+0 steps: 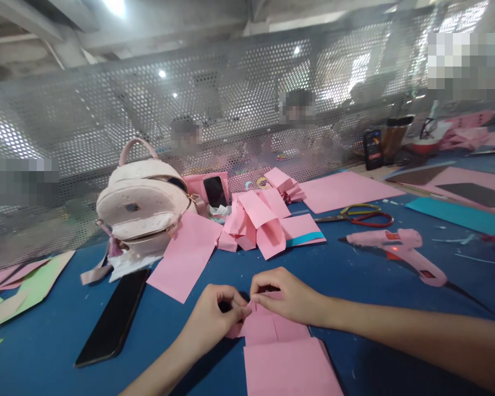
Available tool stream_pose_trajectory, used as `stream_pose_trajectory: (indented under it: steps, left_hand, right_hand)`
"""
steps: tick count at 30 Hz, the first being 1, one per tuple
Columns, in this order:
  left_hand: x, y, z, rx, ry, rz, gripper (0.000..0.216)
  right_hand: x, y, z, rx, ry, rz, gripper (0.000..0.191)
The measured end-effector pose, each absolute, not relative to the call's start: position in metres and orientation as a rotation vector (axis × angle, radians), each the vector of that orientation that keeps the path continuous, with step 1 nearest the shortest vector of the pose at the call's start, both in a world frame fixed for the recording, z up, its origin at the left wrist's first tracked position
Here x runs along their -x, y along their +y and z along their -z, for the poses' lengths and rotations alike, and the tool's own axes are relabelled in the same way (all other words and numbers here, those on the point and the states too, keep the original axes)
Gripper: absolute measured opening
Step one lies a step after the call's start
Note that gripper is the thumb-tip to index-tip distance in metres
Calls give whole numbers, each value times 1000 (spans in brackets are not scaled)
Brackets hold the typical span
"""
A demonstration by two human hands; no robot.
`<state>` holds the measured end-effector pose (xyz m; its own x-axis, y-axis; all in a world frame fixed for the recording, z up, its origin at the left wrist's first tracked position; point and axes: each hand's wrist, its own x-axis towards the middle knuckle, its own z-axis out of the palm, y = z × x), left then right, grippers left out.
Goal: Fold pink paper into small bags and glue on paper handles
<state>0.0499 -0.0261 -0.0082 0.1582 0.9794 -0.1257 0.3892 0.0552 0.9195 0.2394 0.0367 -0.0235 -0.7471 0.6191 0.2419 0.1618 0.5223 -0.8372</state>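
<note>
Both my hands are pinched on the paper [266, 328]: the thumb and fingertips of my left hand [218, 314] and those of my right hand [286, 297] nearly meet at its far left corner, each closed on the edge. What exactly lies between the fingertips is too small to tell. From this grip the paper's long axis runs back toward my body, slanting a little to the right. My right hand lies over its far end and is the nearer to its middle; my left comes in from outside its left edge. A thicker folded piece [291, 367] lies at its near end, and I cannot tell whether the two are joined. Beneath is the blue table [214, 368]. Left of my grip lies a phone [113, 319], just beyond it a loose pink sheet [187, 256] and a folded pile [258, 220]; well to the right, past my right wrist, lies the glue gun [408, 253], with scissors [365, 216] behind it.
</note>
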Motion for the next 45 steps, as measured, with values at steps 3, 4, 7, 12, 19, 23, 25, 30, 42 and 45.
stream_pose_trajectory:
  steps: [3, 4, 7, 12, 19, 23, 25, 30, 42, 45]
  left_hand:
    - [-50, -27, 9, -1585, 1420, -808, 21]
    - [-51, -28, 10, -1604, 1429, -822, 23]
    - [-51, -30, 14, -1610, 1433, -898, 28]
    - [-53, -33, 20, -1569, 1416, -1002, 28]
    - [-54, -35, 17, -1684, 1436, -926, 29]
    - [-56, -36, 19, -1826, 1518, -891, 21]
    - [-57, -36, 20, -1811, 1513, -906, 17]
    - [-58, -31, 21, -1628, 1414, -972, 23]
    - [-33, -26, 25, -1461, 1476, -1205, 21]
    - [-33, -26, 26, -1451, 1467, -1214, 22]
  right_hand:
    - [-239, 37, 22, 626, -2223, -1195, 12]
    - [-239, 38, 22, 629, -2221, -1208, 12]
    - [-240, 37, 20, 667, -2259, -1172, 8]
    - [-240, 36, 19, 755, -2353, -1042, 9]
    - [-241, 37, 18, 719, -2351, -1085, 9]
    - [-242, 37, 19, 763, -2372, -1085, 8]
    - [-241, 36, 20, 803, -2384, -1075, 8]
    - [-239, 36, 22, 802, -2355, -1134, 8]
    - [-245, 60, 21, 729, -2102, -1436, 31]
    - [-244, 60, 23, 787, -2104, -1396, 32]
